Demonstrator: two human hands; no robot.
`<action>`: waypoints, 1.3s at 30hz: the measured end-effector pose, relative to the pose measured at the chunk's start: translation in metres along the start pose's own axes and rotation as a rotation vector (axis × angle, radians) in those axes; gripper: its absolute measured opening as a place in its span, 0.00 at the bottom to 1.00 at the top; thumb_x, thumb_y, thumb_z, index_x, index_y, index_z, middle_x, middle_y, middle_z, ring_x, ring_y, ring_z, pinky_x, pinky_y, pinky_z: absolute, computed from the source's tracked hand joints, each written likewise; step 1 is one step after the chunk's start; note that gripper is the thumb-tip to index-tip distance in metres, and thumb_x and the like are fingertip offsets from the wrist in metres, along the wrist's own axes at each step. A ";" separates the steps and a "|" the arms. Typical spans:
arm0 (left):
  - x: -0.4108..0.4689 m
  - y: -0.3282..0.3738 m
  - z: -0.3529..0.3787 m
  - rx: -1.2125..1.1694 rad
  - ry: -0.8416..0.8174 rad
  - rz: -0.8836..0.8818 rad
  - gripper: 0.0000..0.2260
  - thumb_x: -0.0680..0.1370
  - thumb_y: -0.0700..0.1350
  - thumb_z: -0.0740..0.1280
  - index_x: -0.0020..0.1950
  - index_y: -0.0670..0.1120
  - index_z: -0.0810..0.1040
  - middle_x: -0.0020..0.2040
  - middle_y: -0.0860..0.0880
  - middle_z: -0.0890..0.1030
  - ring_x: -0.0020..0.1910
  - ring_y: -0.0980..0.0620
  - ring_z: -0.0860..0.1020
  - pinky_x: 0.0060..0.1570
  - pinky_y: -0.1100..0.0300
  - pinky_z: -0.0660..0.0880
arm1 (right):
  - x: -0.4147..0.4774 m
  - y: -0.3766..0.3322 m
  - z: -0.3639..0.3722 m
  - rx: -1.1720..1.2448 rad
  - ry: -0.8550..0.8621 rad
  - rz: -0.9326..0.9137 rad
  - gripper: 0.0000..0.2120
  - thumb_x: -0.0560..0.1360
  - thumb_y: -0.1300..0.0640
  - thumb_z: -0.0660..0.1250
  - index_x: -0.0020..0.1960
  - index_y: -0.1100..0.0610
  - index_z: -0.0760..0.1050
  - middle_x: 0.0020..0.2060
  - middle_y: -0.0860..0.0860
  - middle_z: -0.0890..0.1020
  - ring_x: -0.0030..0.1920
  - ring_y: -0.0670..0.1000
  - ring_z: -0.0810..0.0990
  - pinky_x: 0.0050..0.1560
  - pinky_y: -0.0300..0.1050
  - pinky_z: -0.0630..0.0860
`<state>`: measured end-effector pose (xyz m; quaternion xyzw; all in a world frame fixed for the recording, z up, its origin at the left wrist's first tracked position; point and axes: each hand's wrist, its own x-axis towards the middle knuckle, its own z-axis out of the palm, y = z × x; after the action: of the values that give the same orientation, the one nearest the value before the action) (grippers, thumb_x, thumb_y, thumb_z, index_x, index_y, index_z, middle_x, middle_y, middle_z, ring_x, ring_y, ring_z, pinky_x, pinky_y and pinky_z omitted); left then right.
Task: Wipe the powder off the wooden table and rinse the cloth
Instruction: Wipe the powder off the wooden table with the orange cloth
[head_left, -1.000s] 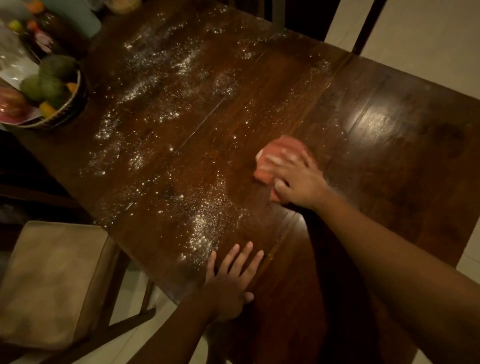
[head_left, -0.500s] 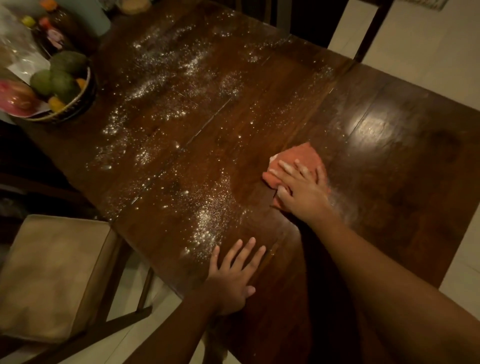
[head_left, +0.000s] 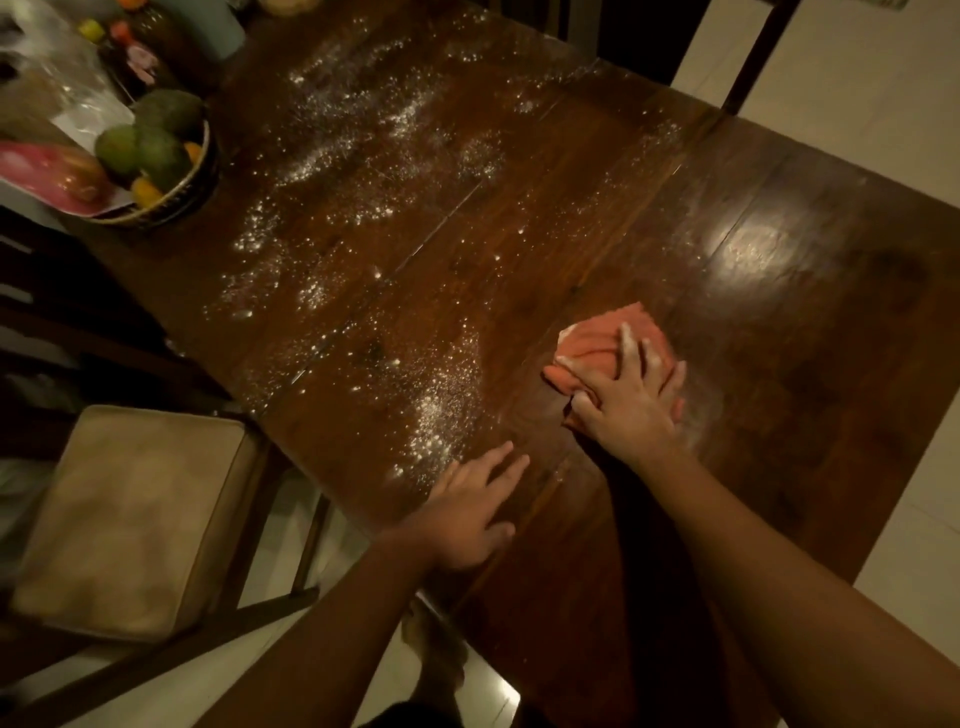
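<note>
White powder (head_left: 363, 156) is scattered over the left and middle of the dark wooden table (head_left: 810, 364), with a denser patch (head_left: 441, 410) near the front edge. An orange cloth (head_left: 602, 345) lies bunched on the table right of that patch. My right hand (head_left: 631, 400) presses down on the cloth with fingers spread over it; powder dusts the fingers. My left hand (head_left: 475, 506) rests flat on the table's front edge, fingers straight, just below the dense patch.
A woven basket (head_left: 192, 192) of green and orange fruit stands at the table's left end, with bottles (head_left: 150, 47) and plastic bags behind it. A cushioned chair (head_left: 135, 519) stands at the lower left. Another chair's frame (head_left: 753, 57) is at the far side.
My right hand has slid the cloth to the right and slightly towards me across the table. My left hand has stayed flat at the front edge.
</note>
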<state>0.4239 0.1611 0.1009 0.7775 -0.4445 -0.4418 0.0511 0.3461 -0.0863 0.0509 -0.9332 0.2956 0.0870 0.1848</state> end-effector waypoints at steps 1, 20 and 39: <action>-0.003 -0.002 -0.011 -0.084 0.031 -0.029 0.34 0.81 0.53 0.63 0.80 0.64 0.43 0.81 0.60 0.41 0.80 0.48 0.45 0.77 0.39 0.49 | -0.005 -0.009 0.003 0.010 0.005 0.006 0.22 0.79 0.40 0.55 0.72 0.30 0.60 0.81 0.52 0.47 0.79 0.61 0.43 0.73 0.69 0.31; -0.014 -0.183 -0.078 0.164 0.133 -0.267 0.32 0.84 0.58 0.50 0.71 0.66 0.24 0.74 0.49 0.21 0.78 0.46 0.31 0.72 0.34 0.35 | 0.112 -0.093 -0.006 0.170 0.049 0.194 0.25 0.84 0.41 0.43 0.81 0.38 0.49 0.82 0.43 0.47 0.82 0.55 0.41 0.76 0.63 0.33; -0.013 -0.189 -0.088 0.080 -0.040 -0.163 0.33 0.85 0.57 0.48 0.70 0.63 0.19 0.69 0.49 0.15 0.70 0.50 0.22 0.69 0.29 0.31 | 0.177 -0.222 0.012 0.000 -0.116 -0.308 0.24 0.83 0.44 0.51 0.78 0.36 0.57 0.81 0.44 0.54 0.81 0.54 0.45 0.77 0.63 0.38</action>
<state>0.6079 0.2569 0.0729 0.8037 -0.3980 -0.4416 -0.0251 0.6183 -0.0052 0.0566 -0.9609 0.1376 0.1116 0.2126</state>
